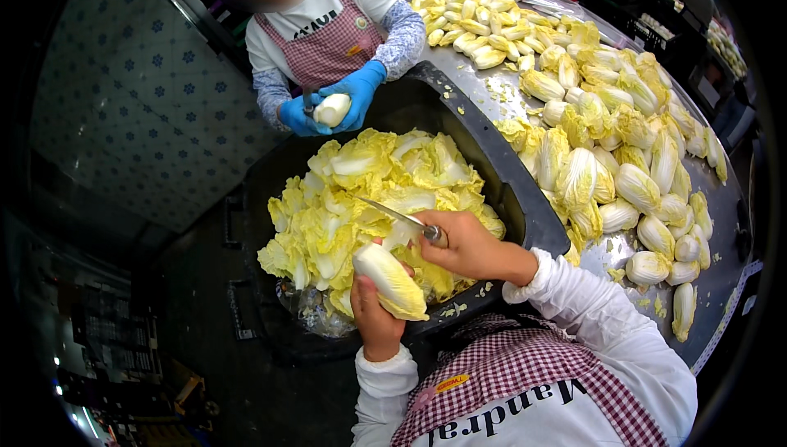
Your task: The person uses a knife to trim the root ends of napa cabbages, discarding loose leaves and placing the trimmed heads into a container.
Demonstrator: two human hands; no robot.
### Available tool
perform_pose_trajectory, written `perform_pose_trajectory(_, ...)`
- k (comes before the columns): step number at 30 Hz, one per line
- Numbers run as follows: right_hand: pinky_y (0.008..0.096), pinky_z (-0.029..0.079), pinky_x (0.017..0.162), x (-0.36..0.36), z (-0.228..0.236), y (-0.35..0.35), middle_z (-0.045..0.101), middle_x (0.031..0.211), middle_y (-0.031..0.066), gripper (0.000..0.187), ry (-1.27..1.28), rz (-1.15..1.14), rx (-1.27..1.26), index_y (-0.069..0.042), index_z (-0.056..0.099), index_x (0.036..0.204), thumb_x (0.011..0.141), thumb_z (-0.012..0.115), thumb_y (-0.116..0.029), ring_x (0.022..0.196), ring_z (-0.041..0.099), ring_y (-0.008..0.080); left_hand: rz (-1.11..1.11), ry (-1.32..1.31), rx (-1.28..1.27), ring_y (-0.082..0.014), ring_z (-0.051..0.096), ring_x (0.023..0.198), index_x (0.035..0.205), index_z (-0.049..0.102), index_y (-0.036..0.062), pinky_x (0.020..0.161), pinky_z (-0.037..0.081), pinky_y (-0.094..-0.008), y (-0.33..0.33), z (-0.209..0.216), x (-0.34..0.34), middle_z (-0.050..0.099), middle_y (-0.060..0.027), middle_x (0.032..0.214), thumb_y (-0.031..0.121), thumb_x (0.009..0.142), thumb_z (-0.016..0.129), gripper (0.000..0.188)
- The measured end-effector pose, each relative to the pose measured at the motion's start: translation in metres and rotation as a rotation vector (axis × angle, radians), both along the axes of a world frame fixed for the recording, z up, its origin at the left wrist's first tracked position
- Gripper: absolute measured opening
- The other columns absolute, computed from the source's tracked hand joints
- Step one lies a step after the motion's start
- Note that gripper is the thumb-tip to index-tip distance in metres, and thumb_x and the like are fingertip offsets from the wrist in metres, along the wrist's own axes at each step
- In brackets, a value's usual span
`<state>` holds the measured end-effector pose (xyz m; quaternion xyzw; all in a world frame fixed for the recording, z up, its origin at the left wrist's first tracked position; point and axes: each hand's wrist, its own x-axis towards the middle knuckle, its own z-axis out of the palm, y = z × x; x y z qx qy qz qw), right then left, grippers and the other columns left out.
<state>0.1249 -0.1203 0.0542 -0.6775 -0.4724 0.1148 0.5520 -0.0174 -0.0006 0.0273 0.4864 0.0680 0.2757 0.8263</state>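
Cabbage (388, 281) at lower centre of frame, left hand (375, 317) clamped round it, long axis upper left to lower right; right hand (469, 245), to its upper right, grips knife (400, 215), blade pointing upper left; heaped leaves (369, 170) beyond

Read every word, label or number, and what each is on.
Wearer's white top: dark lettering, upside down; I won't copy it.
Co-worker's white top: dark lettering, likewise uncopied.
Wearer's orange apron patch, co-worker's orange apron patch: too small.
White table-edge strip: marks too small.
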Motion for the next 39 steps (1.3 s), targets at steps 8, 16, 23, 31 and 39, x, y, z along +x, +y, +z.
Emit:
perform_pose_trajectory(8, 0.0361, 0.051, 0.066, 0.007, 0.003, 0.003, 0.067, 0.087, 0.0196, 0.04, -0.082, -0.07, 0.002, 0.002, 0.063, 0.107, 0.084, 0.069, -0.03, 0.076, 0.067, 0.0317, -0.225, -0.133, -0.6, -0.0243, 0.054, 0.097, 0.13, 0.048, 0.0098, 0.076, 0.046, -0.0407, 0.009, -0.011, 0.003, 0.056, -0.0101, 0.114, 0.063, 0.093, 0.038, 0.066)
perform_pose_trajectory(16, 0.0347, 0.05, 0.07, -0.015, -0.004, 0.005, 0.066, 0.085, 0.018, 0.043, -0.018, 0.119, 0.05, 0.001, 0.066, 0.104, 0.079, 0.075, -0.033, 0.078, 0.065, 0.0296, -0.186, 0.022, -0.101, -0.0257, 0.052, 0.114, 0.139, 0.034, 0.0051, 0.098, 0.043, -0.0431, 0.002, -0.024, -0.003, 0.05, -0.0124, 0.126, 0.036, 0.083, 0.062, 0.07)
perform_pose_trajectory(23, 0.0364, 0.051, 0.07, -0.018, 0.005, 0.0, 0.065, 0.086, 0.0195, 0.039, 0.218, 0.086, -0.042, 0.002, 0.065, 0.103, 0.077, 0.072, -0.026, 0.079, 0.064, 0.0321, 0.041, 0.01, -0.163, -0.026, 0.055, 0.11, 0.133, 0.035, 0.0044, 0.095, 0.045, -0.0385, -0.008, -0.006, 0.007, 0.051, -0.0149, 0.121, 0.027, 0.086, 0.06, 0.058)
perform_pose_trajectory(31, 0.0369, 0.051, 0.071, -0.019, 0.003, 0.003, 0.065, 0.085, 0.0202, 0.042, 0.003, -0.015, -0.019, 0.003, 0.064, 0.103, 0.073, 0.071, -0.025, 0.078, 0.064, 0.0328, 0.064, 0.04, -0.021, -0.0248, 0.054, 0.111, 0.136, 0.035, 0.002, 0.096, 0.044, -0.0367, -0.012, -0.006, 0.008, 0.051, -0.0122, 0.123, 0.04, 0.093, 0.054, 0.06)
perform_pose_trajectory(39, 0.0327, 0.05, 0.071, -0.019, -0.002, -0.002, 0.067, 0.088, 0.0169, 0.045, 0.396, 0.051, -0.007, 0.002, 0.064, 0.101, 0.076, 0.077, -0.033, 0.08, 0.066, 0.0259, -0.136, -0.108, -0.552, -0.0321, 0.054, 0.114, 0.131, 0.044, 0.0019, 0.097, 0.042, -0.0469, 0.006, -0.012, 0.008, 0.055, -0.0175, 0.122, 0.045, 0.095, 0.05, 0.057)
